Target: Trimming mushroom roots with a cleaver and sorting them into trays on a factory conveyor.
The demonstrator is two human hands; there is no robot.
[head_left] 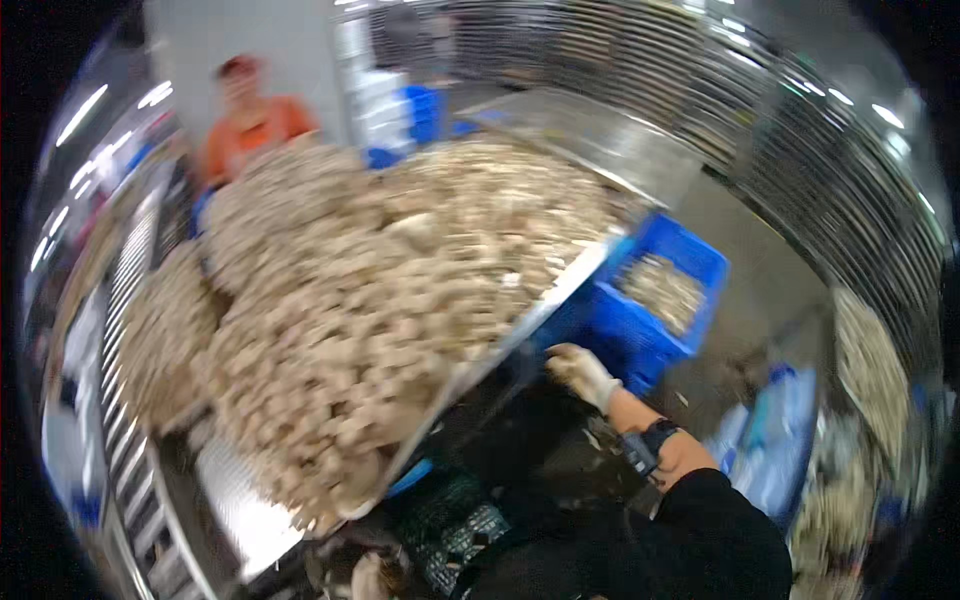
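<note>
A large heap of pale beige mushrooms in clusters (350, 310), blurred by motion, covers the metal table (470, 370) in front of me. My right hand (582, 376), in a pale glove, hangs off the table's right side near a blue crate (640, 345). Its fingers look loosely apart, and I see nothing in them. Loose pale pieces (662, 292) lie inside that crate. At the bottom edge, by the table's near corner, a pale shape that looks like my left hand (370, 577) is partly cut off. Its fingers are too smeared to read.
A person in orange (250, 125) stands across the table. Metal roller rails (140, 480) run along the left. A dark plastic basket (465, 540) is below me. Blue plastic bags (775, 430) lie on the floor at right. Stacked racks (830, 170) line the far right.
</note>
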